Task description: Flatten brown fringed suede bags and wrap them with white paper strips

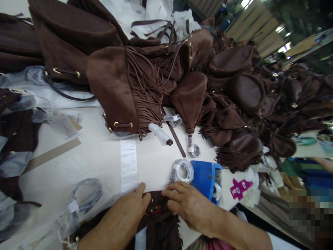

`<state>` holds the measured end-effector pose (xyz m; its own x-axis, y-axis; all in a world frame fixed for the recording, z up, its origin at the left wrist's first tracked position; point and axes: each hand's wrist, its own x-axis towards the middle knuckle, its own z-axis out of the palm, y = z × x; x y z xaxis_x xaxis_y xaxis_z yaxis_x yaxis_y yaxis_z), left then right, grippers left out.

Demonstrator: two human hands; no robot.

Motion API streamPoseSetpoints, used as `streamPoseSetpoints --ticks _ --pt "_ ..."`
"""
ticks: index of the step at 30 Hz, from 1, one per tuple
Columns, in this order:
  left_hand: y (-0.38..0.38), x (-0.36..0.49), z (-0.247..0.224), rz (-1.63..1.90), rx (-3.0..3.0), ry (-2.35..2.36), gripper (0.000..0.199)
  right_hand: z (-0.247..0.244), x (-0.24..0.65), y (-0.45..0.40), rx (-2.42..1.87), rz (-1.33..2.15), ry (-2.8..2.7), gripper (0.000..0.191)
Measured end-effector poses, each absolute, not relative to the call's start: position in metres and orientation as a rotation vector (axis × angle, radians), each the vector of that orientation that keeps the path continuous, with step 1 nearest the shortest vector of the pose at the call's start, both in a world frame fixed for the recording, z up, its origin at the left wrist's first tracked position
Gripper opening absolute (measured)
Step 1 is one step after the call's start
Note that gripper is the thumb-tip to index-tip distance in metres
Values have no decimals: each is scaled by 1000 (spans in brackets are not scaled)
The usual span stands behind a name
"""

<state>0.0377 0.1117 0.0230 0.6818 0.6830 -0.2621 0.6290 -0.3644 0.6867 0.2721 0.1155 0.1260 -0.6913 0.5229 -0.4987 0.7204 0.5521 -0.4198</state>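
Note:
A dark brown bag (158, 222) with fringe lies at the near edge of the white table, its upper edge between my two hands. My left hand (134, 205) pinches the left part of that edge between thumb and fingers. On the right part of the same edge, my right hand (182, 203) has its fingers bent over the material. Metal eyelets show between the hands. The underside of the bag is hidden by my forearms. Just beyond my right hand lie a plastic-wrapped coil (185, 171) and a blue tape dispenser (204, 177).
Many brown fringed bags (114, 86) are heaped across the far side of the white table (104, 156). A wrapped roll (159, 133), a brown strap (177, 139) and another wrapped coil (87, 194) lie nearer. A purple cut-out piece (240, 188) is at the right.

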Motion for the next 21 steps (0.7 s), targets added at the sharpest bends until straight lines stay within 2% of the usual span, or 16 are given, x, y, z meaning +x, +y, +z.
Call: streamPoseSetpoints --ticks 2,7,12,15,18,21 --pt "115 38 26 113 2075 1016 24 128 271 116 1057 -881 2463 16" --pt "117 24 41 155 2084 1042 20 130 261 115 1216 -925 2405 11" --pt "87 -32 43 286 2303 1103 23 111 251 110 1254 -597 2420 25" --pt "74 -56 33 195 2469 1090 14 95 251 110 1192 -410 2460 25" --pt "74 -62 26 78 2526 1167 18 86 253 110 1175 -321 2481 28" --pt "73 -62 29 132 2538 1231 14 90 252 107 1189 -308 2478 30"
